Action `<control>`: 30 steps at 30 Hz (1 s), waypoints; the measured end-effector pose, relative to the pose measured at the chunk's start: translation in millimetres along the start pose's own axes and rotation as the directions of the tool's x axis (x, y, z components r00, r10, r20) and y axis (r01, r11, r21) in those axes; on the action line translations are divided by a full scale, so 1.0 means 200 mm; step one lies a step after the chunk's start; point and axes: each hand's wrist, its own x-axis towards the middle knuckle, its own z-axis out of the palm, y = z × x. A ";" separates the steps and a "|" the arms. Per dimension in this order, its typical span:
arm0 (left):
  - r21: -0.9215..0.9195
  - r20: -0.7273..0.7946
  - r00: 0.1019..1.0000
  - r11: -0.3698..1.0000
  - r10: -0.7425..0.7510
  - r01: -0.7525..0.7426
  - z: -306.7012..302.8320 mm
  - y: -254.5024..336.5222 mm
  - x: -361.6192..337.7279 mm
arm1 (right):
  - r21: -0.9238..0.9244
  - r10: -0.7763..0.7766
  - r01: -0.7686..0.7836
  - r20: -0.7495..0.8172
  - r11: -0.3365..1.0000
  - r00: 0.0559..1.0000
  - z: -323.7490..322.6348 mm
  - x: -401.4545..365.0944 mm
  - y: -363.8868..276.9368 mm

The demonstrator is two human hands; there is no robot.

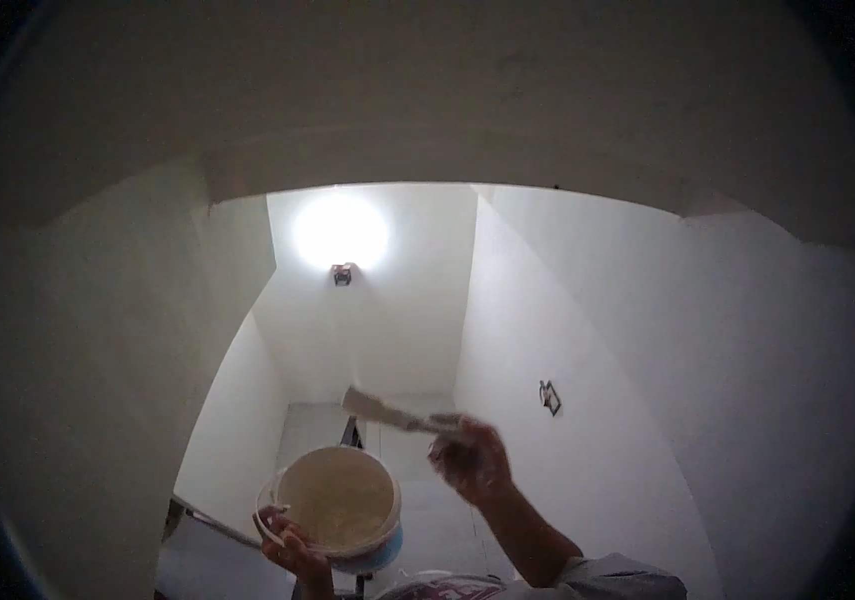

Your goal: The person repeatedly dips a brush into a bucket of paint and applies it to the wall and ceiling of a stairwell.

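My left hand (292,548) grips a white bucket (396,495) at its rim on the left side. The bucket is tilted so that its mouth faces me, and pale paste or paint (337,505) coats the inside. A blue patch shows on its outer wall low on the right. To the right of the bucket and higher up, my right hand (472,462) is closed around the handle of a putty knife (382,408). Its pale, broad end points left, above the bucket's mouth and apart from it. Blur hides the tool's finer detail.
A bright lamp (340,232) shines above a small dark fixture (342,275). Pale walls (587,300) rise on both sides, and a ceiling edge or beam (447,160) crosses overhead. A small fitting (548,397) sits on the right wall. A rail-like edge (217,523) runs at lower left.
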 end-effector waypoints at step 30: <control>0.286 0.390 0.921 0.950 0.004 -0.125 -0.07 0.06 0.26 | -0.758 -0.735 0.600 0.556 -0.257 0.387 0.37 0.65 -0.95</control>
